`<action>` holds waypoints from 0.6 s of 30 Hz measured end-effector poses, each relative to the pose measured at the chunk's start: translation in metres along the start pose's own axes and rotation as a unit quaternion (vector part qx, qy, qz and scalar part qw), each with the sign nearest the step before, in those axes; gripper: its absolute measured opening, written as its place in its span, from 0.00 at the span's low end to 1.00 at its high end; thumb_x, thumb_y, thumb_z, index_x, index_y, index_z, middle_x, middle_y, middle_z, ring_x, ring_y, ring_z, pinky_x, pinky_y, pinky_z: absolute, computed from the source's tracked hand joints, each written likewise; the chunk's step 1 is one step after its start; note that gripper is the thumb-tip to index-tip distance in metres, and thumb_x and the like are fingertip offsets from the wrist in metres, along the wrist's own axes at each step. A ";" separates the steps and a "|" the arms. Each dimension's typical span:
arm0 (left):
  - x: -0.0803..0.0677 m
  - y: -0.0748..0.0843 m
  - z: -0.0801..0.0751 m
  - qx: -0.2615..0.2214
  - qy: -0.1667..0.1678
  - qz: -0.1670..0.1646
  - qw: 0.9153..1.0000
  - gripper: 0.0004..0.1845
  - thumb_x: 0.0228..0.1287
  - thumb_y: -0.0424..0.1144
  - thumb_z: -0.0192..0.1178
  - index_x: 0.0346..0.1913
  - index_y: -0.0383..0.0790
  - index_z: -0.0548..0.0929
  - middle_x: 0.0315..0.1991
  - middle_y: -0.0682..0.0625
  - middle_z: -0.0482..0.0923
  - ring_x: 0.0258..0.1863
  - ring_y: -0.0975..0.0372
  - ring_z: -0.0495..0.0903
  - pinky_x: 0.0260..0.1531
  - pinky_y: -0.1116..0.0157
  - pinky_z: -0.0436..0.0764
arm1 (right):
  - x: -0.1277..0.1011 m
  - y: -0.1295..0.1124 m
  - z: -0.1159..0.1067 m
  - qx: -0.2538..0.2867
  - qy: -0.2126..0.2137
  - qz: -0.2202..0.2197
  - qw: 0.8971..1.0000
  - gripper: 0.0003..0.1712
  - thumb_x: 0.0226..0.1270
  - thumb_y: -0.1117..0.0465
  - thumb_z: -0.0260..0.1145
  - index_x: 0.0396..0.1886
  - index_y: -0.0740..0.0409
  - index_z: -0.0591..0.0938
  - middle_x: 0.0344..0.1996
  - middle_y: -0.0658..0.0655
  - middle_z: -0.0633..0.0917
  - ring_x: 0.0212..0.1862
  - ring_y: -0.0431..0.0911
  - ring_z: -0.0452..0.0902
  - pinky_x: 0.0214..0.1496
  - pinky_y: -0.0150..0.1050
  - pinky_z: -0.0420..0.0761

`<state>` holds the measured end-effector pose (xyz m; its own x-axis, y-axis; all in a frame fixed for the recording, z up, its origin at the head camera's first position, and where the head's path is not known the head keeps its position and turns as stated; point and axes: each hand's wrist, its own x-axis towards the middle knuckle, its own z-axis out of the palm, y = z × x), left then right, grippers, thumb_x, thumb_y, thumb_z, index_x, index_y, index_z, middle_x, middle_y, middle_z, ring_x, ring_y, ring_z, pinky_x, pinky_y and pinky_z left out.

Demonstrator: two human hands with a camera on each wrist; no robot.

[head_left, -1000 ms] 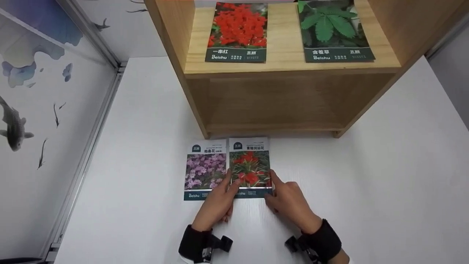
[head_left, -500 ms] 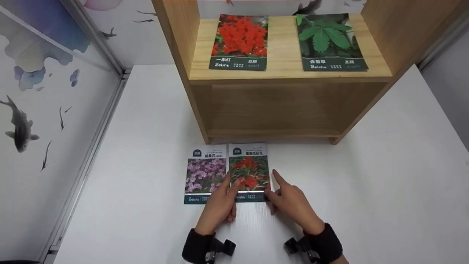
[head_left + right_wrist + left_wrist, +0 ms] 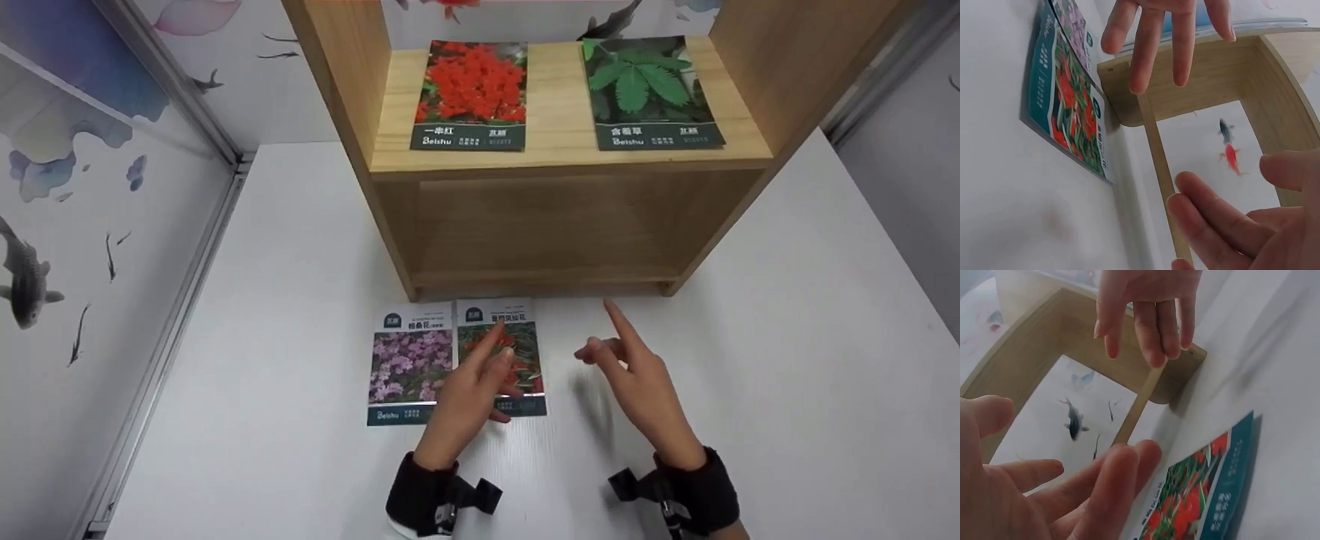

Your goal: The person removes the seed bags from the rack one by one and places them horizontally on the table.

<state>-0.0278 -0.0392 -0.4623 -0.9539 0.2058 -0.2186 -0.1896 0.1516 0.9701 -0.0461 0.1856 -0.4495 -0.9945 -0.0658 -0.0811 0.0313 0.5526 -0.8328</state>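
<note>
Hands [image 3: 555, 375] have lifted off red-flower packet [image 3: 517, 360].

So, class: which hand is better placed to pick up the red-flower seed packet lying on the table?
Left. The left hand hovers directly over the red-flower seed packet, while the right hand is lifted off to its side.

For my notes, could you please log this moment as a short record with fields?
left hand: left hand open, fingers straight, over the red packet
right hand: right hand open, lifted off the table, holding nothing
beside: purple packet lies edge to edge with the red packet, on its left
shelf: shelf carries a red-flower packet and a green-leaf packet
lower bay: shows nothing inside
</note>
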 end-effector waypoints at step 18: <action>0.026 0.100 0.023 -0.020 -0.033 0.168 0.985 0.31 0.66 0.64 0.40 0.69 0.75 0.43 0.66 0.63 0.61 0.49 0.64 0.78 0.36 0.60 0.81 | 0.013 -0.042 -0.079 0.074 0.146 -0.079 0.983 0.31 0.73 0.48 0.45 0.72 0.32 0.46 0.52 0.52 0.81 0.52 0.41 0.75 0.57 0.33 0.70</action>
<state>-0.0659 0.0031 -0.3734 -0.9475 0.3004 0.1100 0.1234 0.0259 0.9920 -0.0683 0.2270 -0.3720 -0.9738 0.1113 0.1985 -0.1337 0.4264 -0.8946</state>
